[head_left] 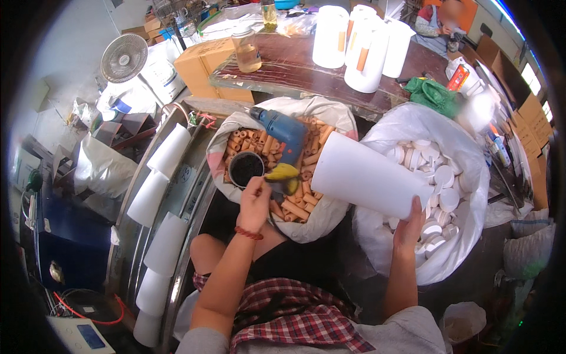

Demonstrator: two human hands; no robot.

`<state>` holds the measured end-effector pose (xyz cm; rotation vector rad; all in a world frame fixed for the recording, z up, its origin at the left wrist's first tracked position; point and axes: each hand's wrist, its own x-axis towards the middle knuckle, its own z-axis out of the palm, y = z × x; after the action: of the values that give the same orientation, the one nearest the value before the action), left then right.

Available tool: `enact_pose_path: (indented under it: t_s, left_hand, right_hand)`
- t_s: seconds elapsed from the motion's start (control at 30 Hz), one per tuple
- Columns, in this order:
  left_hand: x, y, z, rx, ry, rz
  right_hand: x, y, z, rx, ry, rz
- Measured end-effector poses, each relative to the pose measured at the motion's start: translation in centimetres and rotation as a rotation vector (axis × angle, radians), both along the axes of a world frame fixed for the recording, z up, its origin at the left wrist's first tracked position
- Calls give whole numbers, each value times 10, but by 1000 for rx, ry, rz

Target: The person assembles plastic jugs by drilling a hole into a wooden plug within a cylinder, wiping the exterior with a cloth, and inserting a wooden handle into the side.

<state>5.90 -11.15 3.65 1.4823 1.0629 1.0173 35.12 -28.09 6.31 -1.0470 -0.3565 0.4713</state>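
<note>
My right hand (409,229) supports a large white tapered cylinder (368,174) at its narrower lower-right end; the cylinder lies tilted across two sacks. My left hand (253,203) is closed, with fingers pinched beside a small cup of dark bits (246,169); what they hold, if anything, is too small to make out. A blue power drill (284,133) rests on short orange-brown tubes (299,206) in a pale cloth sack (315,227). At the drill's lower end is something yellow (283,172), close to my left fingers.
White round discs (448,197) fill a plastic sack (471,236) at right. Several white cylinders with orange tubes (365,65) stand on a dark table (283,59), beside a jar (246,50). More white cylinders (165,245) line a metal rack (191,206) at left. A person (433,23) sits far right.
</note>
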Motion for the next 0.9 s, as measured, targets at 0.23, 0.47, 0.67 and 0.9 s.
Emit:
enact_pose_path:
  t_s: [0.23, 0.47, 0.67, 0.9]
  left_hand:
    - [35, -15, 32, -156, -405, -76]
    - [74, -23, 18, -103, -405, -135]
    - [76, -15, 1, -212, -370, -59]
    - [59, -28, -2, -172, -440, -115]
  right_hand:
    - [-8, 5, -4, -78, -133, 133]
    - [-5, 3, -7, -71, -102, 140]
    - [-10, 1, -13, -113, -150, 103]
    - [-14, 7, -3, -169, -116, 61]
